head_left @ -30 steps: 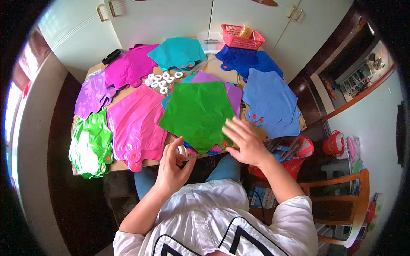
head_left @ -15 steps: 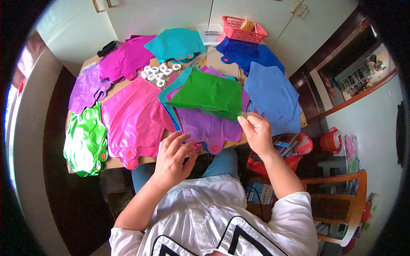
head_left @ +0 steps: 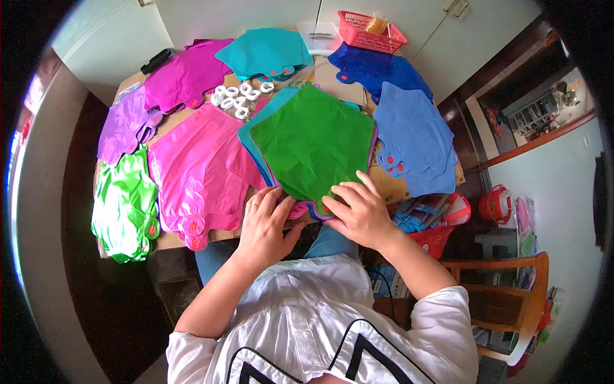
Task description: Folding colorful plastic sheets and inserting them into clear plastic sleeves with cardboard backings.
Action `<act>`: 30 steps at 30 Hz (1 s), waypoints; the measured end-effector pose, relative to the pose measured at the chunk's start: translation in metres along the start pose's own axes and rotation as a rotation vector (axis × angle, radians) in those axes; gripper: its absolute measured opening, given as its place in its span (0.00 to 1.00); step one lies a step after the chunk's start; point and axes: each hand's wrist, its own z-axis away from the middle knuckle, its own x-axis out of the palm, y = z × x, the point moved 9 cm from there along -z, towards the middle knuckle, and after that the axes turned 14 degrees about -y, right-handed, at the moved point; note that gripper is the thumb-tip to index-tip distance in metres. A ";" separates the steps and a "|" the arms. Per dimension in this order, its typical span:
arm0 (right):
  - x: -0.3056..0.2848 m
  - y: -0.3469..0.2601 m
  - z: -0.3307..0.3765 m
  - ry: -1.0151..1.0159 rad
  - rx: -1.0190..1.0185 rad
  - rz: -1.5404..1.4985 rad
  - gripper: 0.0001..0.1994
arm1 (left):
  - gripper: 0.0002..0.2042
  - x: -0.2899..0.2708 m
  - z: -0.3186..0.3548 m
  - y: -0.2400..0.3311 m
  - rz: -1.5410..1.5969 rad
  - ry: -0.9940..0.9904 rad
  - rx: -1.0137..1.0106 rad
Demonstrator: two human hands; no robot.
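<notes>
The left hand (head_left: 263, 221) is resting flat at the near edge of the table (head_left: 167, 240), fingers spread and released, tips touching the lower left edge of the green sheet (head_left: 313, 144). The right hand (head_left: 359, 211) is lying on that sheet's near corner, fingers extended and pressing down, gripping nothing. The sheet is topping a stack just beyond both sets of fingers. A pink sheet (head_left: 198, 169) is lying left of the left fingers, a blue sheet (head_left: 416, 137) right of the right fingers, white rings (head_left: 240, 99) farther off.
</notes>
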 end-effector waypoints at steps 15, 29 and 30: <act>-0.012 0.013 -0.009 0.214 -0.017 -0.160 0.07 | 0.17 -0.005 0.015 0.006 -0.065 0.050 0.117; -0.018 0.031 -0.018 0.144 0.047 -0.240 0.04 | 0.16 -0.006 0.010 0.005 -0.025 0.067 0.140; -0.022 0.031 -0.017 0.118 0.046 -0.231 0.03 | 0.16 -0.005 0.010 0.004 -0.022 0.064 0.139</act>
